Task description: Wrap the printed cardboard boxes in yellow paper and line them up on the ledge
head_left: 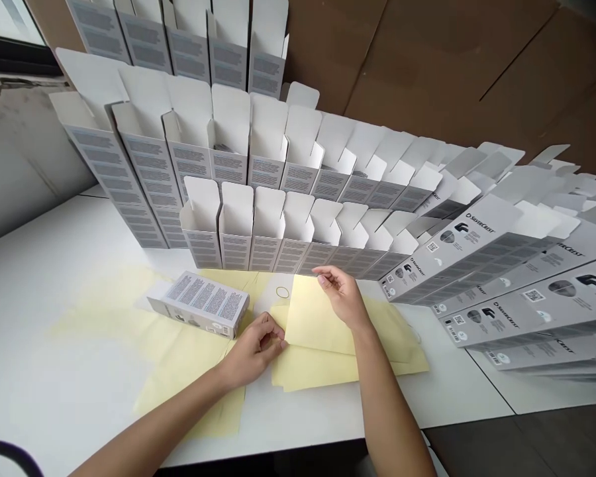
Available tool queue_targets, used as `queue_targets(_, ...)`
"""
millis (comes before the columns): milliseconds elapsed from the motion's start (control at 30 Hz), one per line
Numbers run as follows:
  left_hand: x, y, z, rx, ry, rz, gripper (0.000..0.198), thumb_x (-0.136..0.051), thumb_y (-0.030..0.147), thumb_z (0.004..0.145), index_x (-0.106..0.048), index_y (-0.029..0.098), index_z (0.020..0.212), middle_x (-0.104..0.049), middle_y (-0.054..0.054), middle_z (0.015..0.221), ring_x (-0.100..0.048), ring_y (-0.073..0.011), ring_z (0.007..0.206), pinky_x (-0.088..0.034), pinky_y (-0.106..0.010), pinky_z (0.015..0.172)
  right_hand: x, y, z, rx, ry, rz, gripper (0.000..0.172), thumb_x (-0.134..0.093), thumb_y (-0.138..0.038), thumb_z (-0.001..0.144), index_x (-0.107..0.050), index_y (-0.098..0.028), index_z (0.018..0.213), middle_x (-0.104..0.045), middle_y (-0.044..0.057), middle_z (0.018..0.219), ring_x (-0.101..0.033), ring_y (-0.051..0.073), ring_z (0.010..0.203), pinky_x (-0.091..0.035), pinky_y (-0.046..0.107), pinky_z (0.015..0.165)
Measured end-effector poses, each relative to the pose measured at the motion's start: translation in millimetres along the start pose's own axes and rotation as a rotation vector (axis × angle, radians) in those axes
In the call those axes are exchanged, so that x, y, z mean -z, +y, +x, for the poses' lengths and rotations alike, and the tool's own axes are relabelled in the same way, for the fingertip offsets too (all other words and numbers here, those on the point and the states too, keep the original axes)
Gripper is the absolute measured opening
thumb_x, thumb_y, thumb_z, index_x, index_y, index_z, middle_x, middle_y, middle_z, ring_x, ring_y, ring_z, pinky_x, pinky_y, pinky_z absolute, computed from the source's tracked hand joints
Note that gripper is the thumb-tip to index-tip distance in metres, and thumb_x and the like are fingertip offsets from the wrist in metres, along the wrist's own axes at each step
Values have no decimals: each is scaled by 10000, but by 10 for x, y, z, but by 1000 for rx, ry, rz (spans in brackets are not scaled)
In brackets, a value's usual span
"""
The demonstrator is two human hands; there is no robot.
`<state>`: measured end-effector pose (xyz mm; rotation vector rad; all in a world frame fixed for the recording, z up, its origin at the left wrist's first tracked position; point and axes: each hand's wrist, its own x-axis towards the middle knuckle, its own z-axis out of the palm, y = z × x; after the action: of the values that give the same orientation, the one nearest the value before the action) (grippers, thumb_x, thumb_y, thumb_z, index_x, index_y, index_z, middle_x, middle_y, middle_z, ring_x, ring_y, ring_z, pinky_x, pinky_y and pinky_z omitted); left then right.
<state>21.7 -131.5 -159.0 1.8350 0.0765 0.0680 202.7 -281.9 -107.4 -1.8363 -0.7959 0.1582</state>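
Observation:
A pale yellow paper sheet [320, 321] is raised and partly folded over a stack of similar yellow sheets [338, 371] on the white table. My left hand [255, 348] pinches the left edge of this sheet, thumb against forefinger. Up at its top edge, my right hand [342, 296] is closed on the paper, with the fingers bent. Just left of my left hand, a closed printed carton [198, 305] lies on its side on more yellow paper [193, 384]. A small rubber band [282, 291] rests on the table between the carton and the raised sheet.
Rows of upright cartons with open top flaps [268, 159] stand behind my hands, with a shorter row [293, 242] in front. More cartons marked SilverCrest [516, 291] fill the right side. Brown cardboard [427, 59] forms the backdrop. The white table's [318, 424] front edge runs below my forearms.

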Motion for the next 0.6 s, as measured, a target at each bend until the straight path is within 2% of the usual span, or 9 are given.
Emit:
queue_targets(100, 10, -22, 10, -11, -13, -36, 217, -538, 356, 893, -579, 162, 806, -422, -17, 834, -385, -124, 695, -323, -267, 638, -35, 9, 8, 12, -16, -59, 296, -533, -389, 891, -647, -162, 1043, -636, 71, 920, -575, 183, 822, -464, 317, 751)
queue_targets(200, 18, -19, 14, -15, 27, -92, 245, -528, 378, 903, -573, 160, 801, -442, -26, 852, -411, -130, 733, -331, -266, 654, -64, -73, -29, 151, 94, -263, 225, -538, -335, 890, -643, -166, 994, -614, 85, 975, -554, 212, 940, -436, 361, 853)
queue_targets(267, 27, -9, 16, -19, 71, -146, 273, -521, 403, 908, -559, 159, 792, -448, -31, 864, -430, -137, 767, -345, -266, 674, -79, -186, -93, 252, 91, -343, 142, -546, -287, 883, -622, -167, 890, -597, 73, 923, -538, 203, 925, -425, 347, 846)
queue_targets(300, 32, -4, 18, -21, 91, -177, 282, -521, 414, 907, -553, 159, 792, -448, -32, 866, -436, -139, 778, -352, -266, 683, -88, -250, -132, 278, 17, -334, 112, -550, -263, 875, -602, -170, 839, -588, 59, 870, -535, 185, 872, -431, 323, 805)
queue_targets(433, 45, 4, 21, -31, 125, -259, 285, -528, 439, 906, -549, 164, 832, -446, -16, 821, -424, -128, 748, -357, -261, 691, -171, -444, -274, 277, -421, -223, 84, -587, -169, 786, -531, -178, 725, -531, -1, 710, -479, 116, 657, -398, 240, 604)
queue_targets(500, 43, 3, 20, -37, 119, -281, 287, -520, 444, 912, -547, 165, 852, -463, -14, 812, -423, -124, 735, -355, -257, 682, -239, -461, -302, 284, -514, -221, 116, -609, -155, 738, -506, -178, 691, -516, -16, 681, -462, 104, 633, -380, 229, 580)
queue_targets(600, 37, -2, 15, -72, 115, -269, 290, -520, 441, 912, -556, 161, 848, -502, -26, 828, -457, -133, 753, -365, -259, 684, -336, -399, -300, 300, -539, -219, 176, -633, -176, 713, -466, -178, 659, -510, -30, 656, -464, 96, 626, -376, 224, 584)
